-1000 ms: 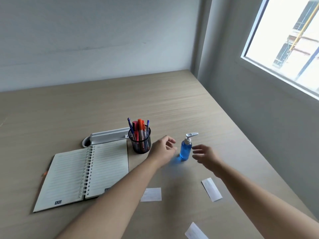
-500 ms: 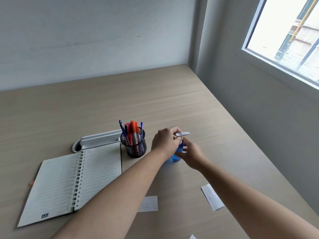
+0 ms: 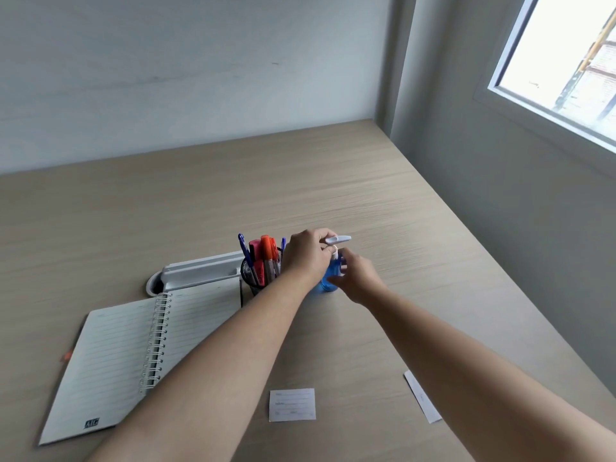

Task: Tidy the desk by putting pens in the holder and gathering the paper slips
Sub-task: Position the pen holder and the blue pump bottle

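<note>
Reaching across the desk (image 3: 383,201), both bare hands meet at a small blue pump bottle (image 3: 328,281) standing just right of the pen holder (image 3: 256,278). The left hand (image 3: 308,258) curls its fingers around the white pump head and neck. The right hand (image 3: 358,276) cups the blue body from the right side, fingers bent against it. Neither hand holds a pen or a slip.

Pens and markers (image 3: 265,258) stand upright in the black mesh holder, so that half of the task looks finished. Left of the holder lie a white tray (image 3: 200,271) and an open spiral notebook (image 3: 133,355).

Two paper slips lie flat on the desk, well apart from the hands and much nearer the person's body. A squarish slip (image 3: 292,405) sits between the forearms, nearer the left arm. A narrow slip (image 3: 422,396) touches the right forearm's near edge, its long axis running away from the person, angled slightly left. Gathering them likely means pulling both hands back toward the body, each to its nearer slip.
</note>
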Action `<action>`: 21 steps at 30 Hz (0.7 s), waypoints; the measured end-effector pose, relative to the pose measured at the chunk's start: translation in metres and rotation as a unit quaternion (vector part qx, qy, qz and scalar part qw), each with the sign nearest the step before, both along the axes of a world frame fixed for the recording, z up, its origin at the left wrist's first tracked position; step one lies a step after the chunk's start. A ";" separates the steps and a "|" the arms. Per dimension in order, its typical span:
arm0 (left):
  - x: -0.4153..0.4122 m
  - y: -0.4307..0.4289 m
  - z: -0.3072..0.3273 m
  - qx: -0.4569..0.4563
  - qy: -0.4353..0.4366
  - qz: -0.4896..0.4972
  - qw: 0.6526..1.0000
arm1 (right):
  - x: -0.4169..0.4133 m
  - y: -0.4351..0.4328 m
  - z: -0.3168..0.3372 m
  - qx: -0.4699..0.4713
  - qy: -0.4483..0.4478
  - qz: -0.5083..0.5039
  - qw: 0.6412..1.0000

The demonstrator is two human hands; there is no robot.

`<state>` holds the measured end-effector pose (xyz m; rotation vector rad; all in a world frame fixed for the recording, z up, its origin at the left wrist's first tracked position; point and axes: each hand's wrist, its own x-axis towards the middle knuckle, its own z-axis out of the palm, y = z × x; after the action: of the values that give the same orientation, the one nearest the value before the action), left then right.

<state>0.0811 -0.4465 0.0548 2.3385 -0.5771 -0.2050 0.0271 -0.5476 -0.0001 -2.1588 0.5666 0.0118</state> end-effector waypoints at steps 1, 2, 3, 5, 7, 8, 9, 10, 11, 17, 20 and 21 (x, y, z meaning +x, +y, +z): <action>-0.003 0.001 0.001 -0.003 0.002 -0.004 1.000 | -0.003 -0.001 0.000 0.011 -0.001 -0.002 1.000; -0.006 0.003 0.002 -0.012 0.001 -0.011 1.000 | -0.008 -0.003 0.001 0.022 -0.004 -0.007 1.000; -0.011 0.007 0.003 -0.021 -0.008 -0.018 1.000 | -0.015 -0.004 0.003 0.032 -0.010 -0.013 0.999; -0.027 0.021 0.002 -0.031 -0.054 -0.030 0.998 | -0.034 -0.004 0.006 0.052 -0.029 -0.018 0.998; -0.048 0.040 -0.007 -0.030 -0.096 -0.047 0.994 | -0.063 -0.002 0.005 0.061 -0.043 0.005 0.997; -0.060 0.053 -0.013 -0.026 -0.100 -0.055 0.993 | -0.081 0.000 0.005 0.056 -0.045 0.024 0.997; -0.073 0.066 -0.020 -0.017 -0.094 -0.064 0.993 | -0.102 0.003 0.004 0.045 -0.041 0.047 0.997; -0.085 0.079 -0.027 0.000 -0.081 -0.076 0.994 | -0.123 0.005 0.004 0.036 -0.028 0.073 0.996; -0.095 0.092 -0.033 0.026 -0.068 -0.093 0.993 | -0.144 0.009 0.004 0.029 -0.004 0.104 0.994; -0.132 0.144 -0.067 0.293 -0.013 -0.136 0.946 | -0.234 0.033 -0.001 -0.102 0.173 0.345 0.917; -0.141 0.153 -0.078 0.327 0.014 -0.103 0.939 | -0.252 0.041 -0.008 -0.189 0.171 0.403 0.879; -0.143 0.154 -0.080 0.327 0.013 -0.100 0.940 | -0.255 0.043 -0.010 -0.213 0.168 0.404 0.873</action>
<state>-0.0624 -0.2925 -0.0250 2.9020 -0.8312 -0.6006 -0.2277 -0.5050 -0.0106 -2.7000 -0.2209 0.7997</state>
